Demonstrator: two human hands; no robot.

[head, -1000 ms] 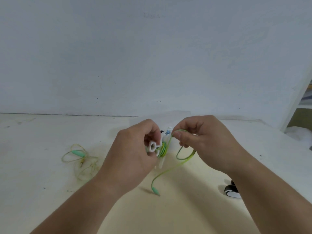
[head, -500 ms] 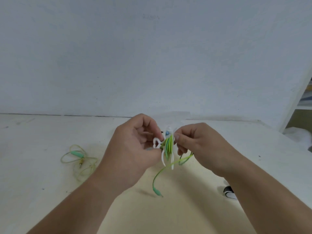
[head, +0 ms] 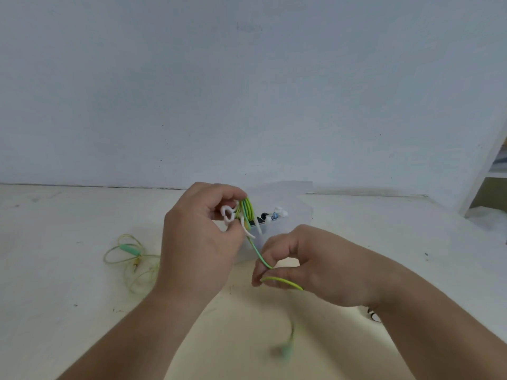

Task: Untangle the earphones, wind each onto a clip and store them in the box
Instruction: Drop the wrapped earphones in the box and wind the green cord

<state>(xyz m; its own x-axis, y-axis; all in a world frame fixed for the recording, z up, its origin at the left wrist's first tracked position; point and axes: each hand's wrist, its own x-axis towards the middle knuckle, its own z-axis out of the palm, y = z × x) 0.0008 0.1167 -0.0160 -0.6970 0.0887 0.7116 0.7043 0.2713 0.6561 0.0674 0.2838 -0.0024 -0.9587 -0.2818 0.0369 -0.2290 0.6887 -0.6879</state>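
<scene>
Head: translucent box holds white, black, blue pieces.

Plain indoor room: white wall, shelf

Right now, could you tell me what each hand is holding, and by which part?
The left hand pinches the white clip by its looped end; the right hand pinches the green earphone cable along its loose, unwound stretch.
</scene>
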